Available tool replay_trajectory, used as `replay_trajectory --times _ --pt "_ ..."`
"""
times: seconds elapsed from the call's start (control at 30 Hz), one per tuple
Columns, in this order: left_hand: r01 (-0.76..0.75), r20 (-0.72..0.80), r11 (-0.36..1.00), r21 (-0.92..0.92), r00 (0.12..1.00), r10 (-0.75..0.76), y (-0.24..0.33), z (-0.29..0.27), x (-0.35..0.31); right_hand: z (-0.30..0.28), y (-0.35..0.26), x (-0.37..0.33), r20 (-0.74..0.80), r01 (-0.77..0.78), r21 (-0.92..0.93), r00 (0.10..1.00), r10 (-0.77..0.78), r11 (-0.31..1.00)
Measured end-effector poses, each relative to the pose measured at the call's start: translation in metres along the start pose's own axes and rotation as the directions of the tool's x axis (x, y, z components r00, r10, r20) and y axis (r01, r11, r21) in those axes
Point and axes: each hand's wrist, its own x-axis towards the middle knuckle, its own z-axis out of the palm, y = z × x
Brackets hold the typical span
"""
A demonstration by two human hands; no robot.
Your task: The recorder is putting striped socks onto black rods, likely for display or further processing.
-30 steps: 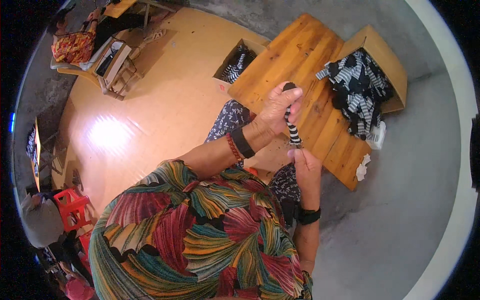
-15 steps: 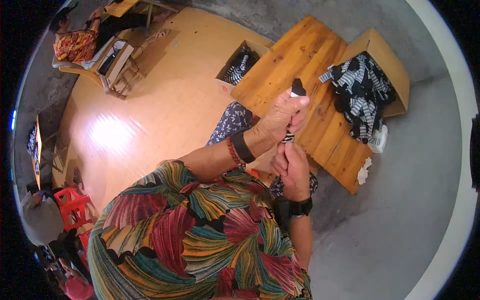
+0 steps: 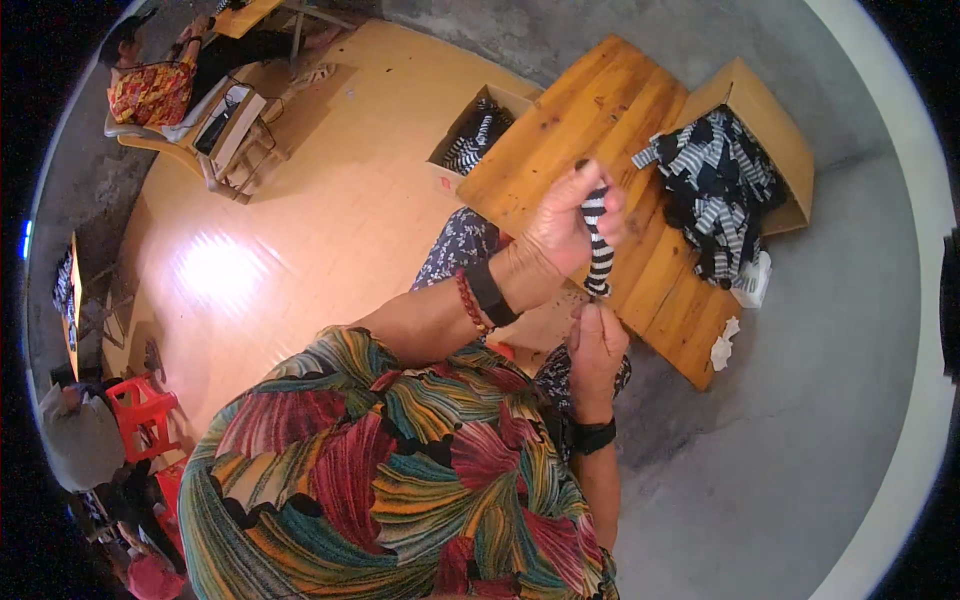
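Note:
My left hand [image 3: 568,222] is closed around a black-and-white striped knitted piece [image 3: 599,250], narrow and sock-like. Its lower end hangs out below my fingers, and a dark tip shows above my thumb. Just under that lower end, my right hand [image 3: 598,345] is pinched shut, thumb against fingers. Whether a thread or anything else sits in that pinch is too small to tell. Both hands are over the near edge of a wooden table [image 3: 560,130].
A tipped cardboard box [image 3: 785,140] spills striped and black knitwear [image 3: 720,200] on the table's right side. White packaging [image 3: 755,280] and crumpled paper [image 3: 722,345] lie nearby. Another box [image 3: 445,150] stands beyond the table. A seated person [image 3: 155,90] and red stools [image 3: 145,415] are at left.
My left hand has turned, exposing more of the striped knitted piece. My right hand has shifted slightly down and right, leaving a small gap below the piece's end.

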Motion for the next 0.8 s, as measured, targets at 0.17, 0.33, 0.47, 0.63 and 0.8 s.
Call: replay_trajectory --times 0.17,0.33,0.47,0.63,0.8 --pt "0.021 0.048 0.996 0.083 0.999 -0.025 0.002 0.009 -0.003 0.002 0.011 0.006 -0.011 0.006 0.079 1.0 -0.005 0.997" --pt "0.119 0.065 0.985 0.128 0.99 -0.128 -0.011 -0.005 -0.02 0.007 -0.002 0.014 -0.012 0.006 0.123 1.0 -0.005 0.992" --pt "0.111 0.062 0.97 0.216 0.99 -0.127 -0.005 -0.003 -0.023 0.006 -0.021 0.013 0.182 -0.217 0.285 0.969 0.17 0.934" --pt "0.036 -0.058 0.953 0.299 0.998 -0.02 0.004 0.003 -0.014 0.006 -0.025 0.013 0.225 -0.286 0.34 0.95 0.218 0.896" --pt "-0.019 0.02 0.958 0.285 1.0 0.014 0.015 0.0 -0.002 -0.001 -0.006 0.012 0.037 -0.072 -0.039 0.997 0.073 0.997"
